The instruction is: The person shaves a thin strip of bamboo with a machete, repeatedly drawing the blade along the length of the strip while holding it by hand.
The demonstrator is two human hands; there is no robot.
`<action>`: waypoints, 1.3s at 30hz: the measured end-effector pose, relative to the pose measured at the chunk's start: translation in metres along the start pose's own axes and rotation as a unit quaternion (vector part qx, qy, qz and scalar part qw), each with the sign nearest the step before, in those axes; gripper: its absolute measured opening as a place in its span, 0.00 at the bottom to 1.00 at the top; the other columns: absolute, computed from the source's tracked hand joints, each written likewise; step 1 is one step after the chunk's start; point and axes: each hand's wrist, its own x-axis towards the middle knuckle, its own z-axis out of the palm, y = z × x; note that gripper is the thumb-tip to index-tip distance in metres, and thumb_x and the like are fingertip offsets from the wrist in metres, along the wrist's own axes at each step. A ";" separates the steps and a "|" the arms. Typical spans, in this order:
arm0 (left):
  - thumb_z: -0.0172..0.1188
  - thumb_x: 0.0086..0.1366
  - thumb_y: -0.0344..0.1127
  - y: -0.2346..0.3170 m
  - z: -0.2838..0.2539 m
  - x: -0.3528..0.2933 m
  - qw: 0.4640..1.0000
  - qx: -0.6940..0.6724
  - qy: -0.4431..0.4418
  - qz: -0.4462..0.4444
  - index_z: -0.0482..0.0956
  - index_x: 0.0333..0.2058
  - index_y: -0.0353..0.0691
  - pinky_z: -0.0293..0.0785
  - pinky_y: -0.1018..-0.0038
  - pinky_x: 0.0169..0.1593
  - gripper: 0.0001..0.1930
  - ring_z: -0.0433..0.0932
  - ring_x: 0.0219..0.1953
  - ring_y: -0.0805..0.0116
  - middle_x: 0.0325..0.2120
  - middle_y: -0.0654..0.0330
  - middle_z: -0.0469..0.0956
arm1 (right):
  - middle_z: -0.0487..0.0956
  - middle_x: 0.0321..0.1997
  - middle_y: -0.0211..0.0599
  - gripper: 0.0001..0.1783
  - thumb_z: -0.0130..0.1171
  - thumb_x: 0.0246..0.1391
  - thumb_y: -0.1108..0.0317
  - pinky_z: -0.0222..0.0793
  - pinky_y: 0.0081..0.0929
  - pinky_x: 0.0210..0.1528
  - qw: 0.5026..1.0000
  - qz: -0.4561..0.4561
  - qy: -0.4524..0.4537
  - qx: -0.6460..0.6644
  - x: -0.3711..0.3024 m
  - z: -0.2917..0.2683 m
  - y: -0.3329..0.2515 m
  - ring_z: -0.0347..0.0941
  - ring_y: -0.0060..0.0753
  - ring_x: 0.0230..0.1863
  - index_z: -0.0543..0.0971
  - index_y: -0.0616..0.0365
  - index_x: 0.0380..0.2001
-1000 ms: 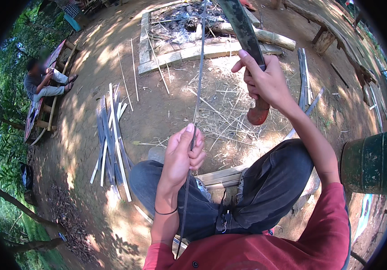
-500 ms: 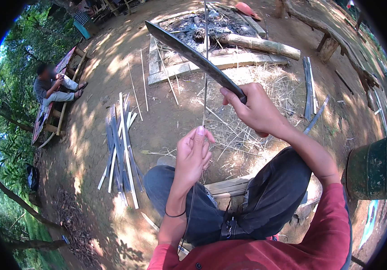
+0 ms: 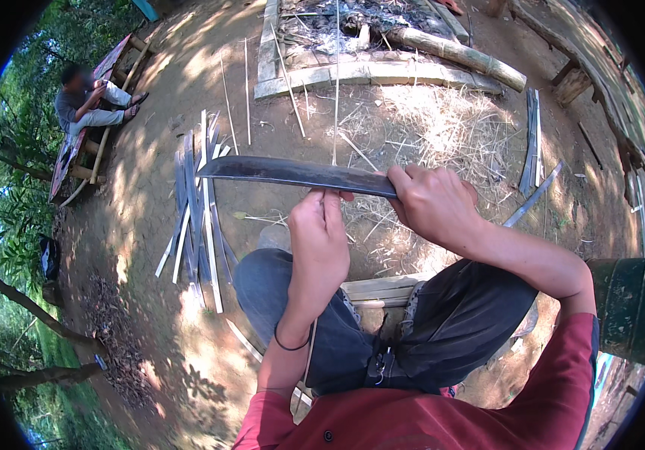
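My right hand [image 3: 436, 206] is closed around the handle end of a long, dark machete [image 3: 285, 171]. Its blade lies nearly level, pointing left, and passes just above my left hand [image 3: 318, 240]. Between the thumb and fingers of that hand is a thin strip, likely bamboo [image 3: 336, 82]. The strip rises straight away from me, crosses the blade and runs back down along my left forearm. Whether the edge touches the strip I cannot tell. The handle is mostly hidden by my right hand.
Dark and pale split strips [image 3: 206, 202] lie in a pile at left, with more [image 3: 530, 142] at right. Ahead is a fire pit edged by a pale border [image 3: 382, 73], with a log [image 3: 457, 56] across it. A person [image 3: 91, 101] sits far left. A green drum [image 3: 622, 307] stands right.
The machete has swung down from a steep slant to nearly level and come nearer, close above my left hand. My left hand keeps its pinch on the strip. The view has tipped downward.
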 end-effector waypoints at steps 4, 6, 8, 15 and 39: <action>0.45 0.73 0.38 -0.005 0.001 0.005 0.999 0.046 0.002 0.016 0.72 0.29 0.35 0.47 0.82 0.18 0.16 0.54 0.16 0.88 0.15 0.75 0.58 | 0.74 0.17 0.46 0.14 0.48 0.62 0.65 0.69 0.39 0.14 0.998 -0.001 0.024 -0.054 0.004 0.009 0.009 0.76 0.47 0.15 0.70 0.63 0.25; 0.45 0.73 0.38 -0.007 0.001 0.008 0.998 0.053 0.011 0.017 0.71 0.28 0.36 0.48 0.82 0.18 0.16 0.54 0.16 0.88 0.15 0.75 0.58 | 0.74 0.16 0.45 0.16 0.46 0.64 0.63 0.69 0.37 0.13 0.996 -0.007 0.050 -0.072 0.008 0.012 0.012 0.76 0.45 0.15 0.70 0.63 0.25; 0.45 0.74 0.39 -0.008 -0.001 0.011 0.998 0.051 0.019 0.010 0.70 0.28 0.37 0.48 0.82 0.18 0.16 0.54 0.16 0.88 0.15 0.75 0.57 | 0.74 0.16 0.44 0.17 0.45 0.65 0.62 0.69 0.35 0.13 0.994 -0.011 0.065 -0.092 0.013 0.020 0.014 0.76 0.43 0.15 0.70 0.63 0.24; 0.44 0.74 0.41 -0.017 -0.003 0.009 0.999 0.036 -0.016 -0.016 0.69 0.26 0.39 0.44 0.82 0.16 0.17 0.51 0.14 0.89 0.13 0.76 0.55 | 0.74 0.16 0.48 0.20 0.44 0.65 0.65 0.72 0.37 0.18 0.985 0.134 0.039 -0.103 0.049 0.032 0.071 0.77 0.46 0.17 0.73 0.66 0.22; 0.48 0.72 0.34 -0.030 0.006 -0.001 0.998 -0.057 0.030 -0.020 0.76 0.33 0.33 0.44 0.82 0.15 0.13 0.53 0.11 0.89 0.12 0.76 0.58 | 0.75 0.19 0.48 0.07 0.53 0.51 0.71 0.70 0.40 0.16 1.000 -0.011 -0.010 -0.022 0.004 0.019 -0.006 0.76 0.48 0.17 0.70 0.65 0.25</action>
